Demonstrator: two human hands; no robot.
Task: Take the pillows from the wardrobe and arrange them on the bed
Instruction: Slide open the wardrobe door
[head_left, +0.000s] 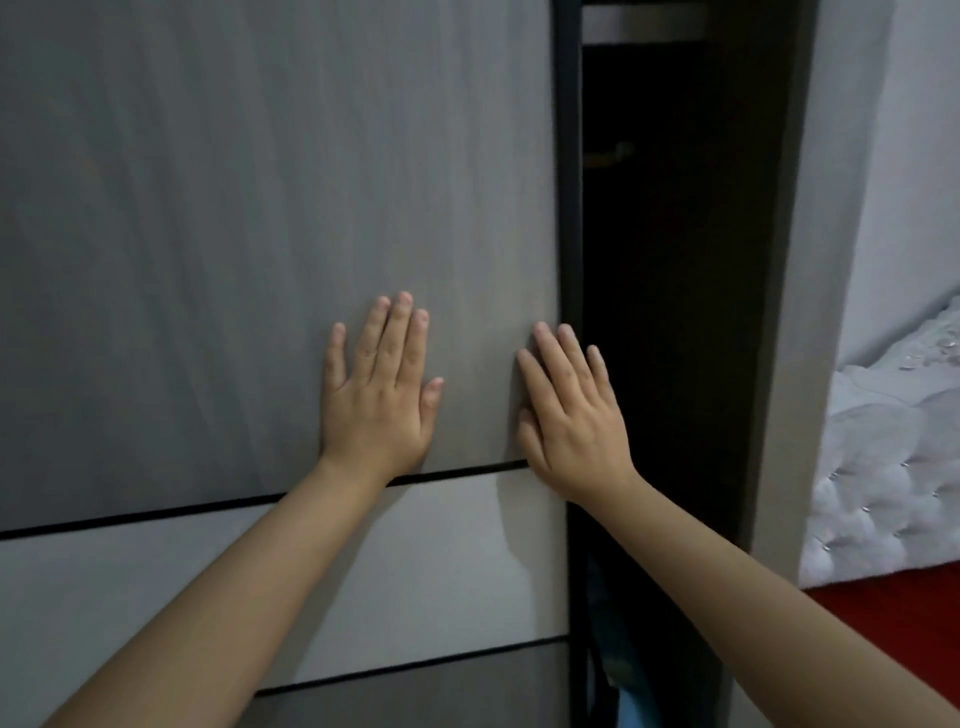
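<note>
A grey sliding wardrobe door (260, 208) fills the left and middle of the head view. My left hand (376, 395) lies flat on it, fingers spread upward. My right hand (569, 410) presses flat near the door's dark right edge (569, 156). Neither hand holds anything. To the right of that edge a narrow dark gap (675, 312) shows the wardrobe's inside. No pillow can be made out in the dark gap; something blue (623, 696) shows at its bottom. The bed's white tufted headboard (883, 467) and red cover (893, 608) are at the right.
The wardrobe's grey side panel (810, 260) stands between the gap and the bed. A pale wall (914, 156) rises above the headboard. Black horizontal strips (156, 512) cross the door's lower part.
</note>
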